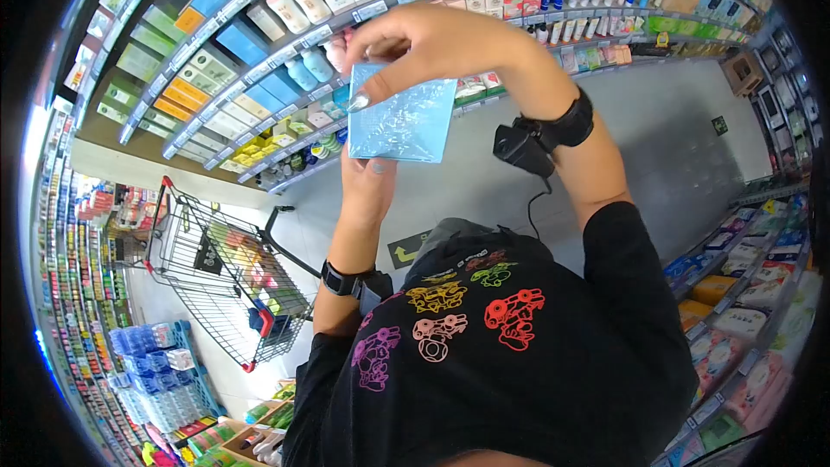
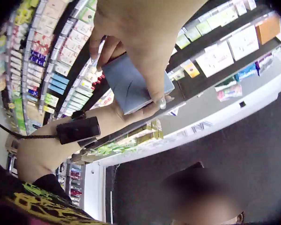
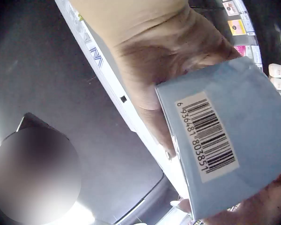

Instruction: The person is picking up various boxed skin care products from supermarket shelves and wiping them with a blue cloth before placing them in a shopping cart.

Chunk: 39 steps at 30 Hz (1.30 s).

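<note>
A light blue box [image 1: 402, 125] with a shiny clear wrap is held up between both hands, in front of the shelves. My right hand [image 1: 432, 43] arches over its top, the thumb lying across the near upper corner and the fingers partly hidden behind. From below, my left hand [image 1: 367, 190] grips the lower edge. In the left wrist view, the left hand [image 2: 136, 37] has its thumb along one side of the box [image 2: 129, 84]. A white barcode label [image 3: 206, 138] faces the right wrist view, where the right hand [image 3: 164, 61] holds the box's edge.
Curved store shelves [image 1: 372, 9] full of boxes and bottles stand ahead. A wire shopping cart [image 1: 216, 268] with goods inside is at the left, near stacked blue-wrapped packs [image 1: 160, 372]. More stocked shelves [image 1: 752, 311] line the right, across a grey floor [image 1: 657, 138].
</note>
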Each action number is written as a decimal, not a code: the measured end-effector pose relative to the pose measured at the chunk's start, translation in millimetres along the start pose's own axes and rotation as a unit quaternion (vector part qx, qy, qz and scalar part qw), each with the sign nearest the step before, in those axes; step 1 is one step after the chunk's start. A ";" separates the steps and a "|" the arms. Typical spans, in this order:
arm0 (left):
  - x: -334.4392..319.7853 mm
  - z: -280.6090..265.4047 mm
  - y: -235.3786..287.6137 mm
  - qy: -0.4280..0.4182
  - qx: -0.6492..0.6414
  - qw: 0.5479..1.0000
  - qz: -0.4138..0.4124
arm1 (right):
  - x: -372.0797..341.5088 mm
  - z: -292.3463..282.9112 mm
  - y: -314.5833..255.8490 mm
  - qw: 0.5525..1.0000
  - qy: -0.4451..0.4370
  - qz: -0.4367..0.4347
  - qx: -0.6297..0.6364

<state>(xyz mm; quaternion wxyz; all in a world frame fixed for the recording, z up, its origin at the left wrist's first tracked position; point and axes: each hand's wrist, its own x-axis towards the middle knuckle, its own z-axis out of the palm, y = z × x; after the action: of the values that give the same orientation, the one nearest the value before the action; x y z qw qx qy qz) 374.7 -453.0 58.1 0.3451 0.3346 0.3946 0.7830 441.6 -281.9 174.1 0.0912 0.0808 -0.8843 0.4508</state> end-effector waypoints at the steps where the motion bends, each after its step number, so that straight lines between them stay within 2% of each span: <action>1: 0.4 2.2 4.6 0.008 0.024 0.999 0.020 | 1.7 -5.7 -7.2 0.999 -0.001 -0.032 -0.018; 3: 3.5 1.8 13.1 0.023 0.072 0.995 0.065 | 5.6 -18.5 -20.7 0.994 -0.002 -0.096 -0.059; 4: 9.6 -13.8 7.0 -0.021 0.052 0.996 0.075 | 7.5 -26.1 -39.2 0.990 -0.005 -0.095 -0.100; 7: 12.8 -20.0 10.1 -0.016 0.050 0.994 0.096 | 11.1 -39.3 -75.2 0.990 -0.014 -0.083 -0.111; 9: 11.6 -12.2 21.2 -0.012 0.042 0.994 0.100 | 6.3 -53.4 -91.6 0.985 -0.051 -0.149 -0.069; 10: 10.5 -6.9 27.5 -0.010 0.038 0.994 0.102 | -2.8 -47.0 -105.5 0.982 -0.028 -0.151 -0.111; 13: 7.6 8.7 48.8 -0.007 0.022 0.994 0.105 | 0.8 -71.0 -143.9 0.981 -0.144 -0.082 -0.105; 14: 6.4 11.3 53.1 -0.008 0.019 0.994 0.106 | -6.2 -55.1 -142.0 0.982 -0.069 -0.102 -0.140; 16: 5.6 17.6 61.6 -0.006 0.013 0.994 0.107 | -10.1 -45.1 -139.8 0.976 0.008 -0.136 -0.169; 22: 2.4 35.8 65.6 -0.013 -0.021 0.993 0.119 | -8.6 -46.9 -141.9 0.972 -0.003 -0.173 -0.158; 23: 1.7 37.3 64.6 -0.017 -0.029 0.992 0.122 | -8.5 -48.4 -142.8 0.973 -0.020 -0.169 -0.155; 26: -1.9 44.2 65.4 -0.015 -0.038 0.991 0.129 | 1.3 -69.9 -156.0 0.976 -0.153 -0.107 -0.108; 28: -3.9 46.1 65.6 -0.013 -0.038 0.991 0.130 | 2.0 -71.2 -158.2 0.977 -0.164 -0.093 -0.101; 32: -6.7 50.2 65.9 0.006 -0.036 0.989 0.140 | -13.9 -41.6 -146.6 0.978 -0.012 -0.153 -0.141; 34: -6.6 55.9 65.6 0.029 -0.038 0.987 0.154 | -14.0 -43.0 -145.6 0.977 0.000 -0.164 -0.136; 37: -5.3 60.4 65.8 0.046 -0.029 0.989 0.141 | -11.0 -49.6 -144.0 0.979 -0.030 -0.162 -0.119; 39: -4.3 55.0 61.5 0.020 -0.038 0.988 0.146 | -10.2 -50.5 -145.1 0.980 -0.043 -0.163 -0.103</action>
<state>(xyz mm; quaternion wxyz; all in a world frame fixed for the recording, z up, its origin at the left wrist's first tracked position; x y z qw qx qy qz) 403.8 -462.9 134.8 0.2313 0.3596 0.3182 0.8461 488.7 -324.5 314.3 0.1329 0.2337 -0.9042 0.3320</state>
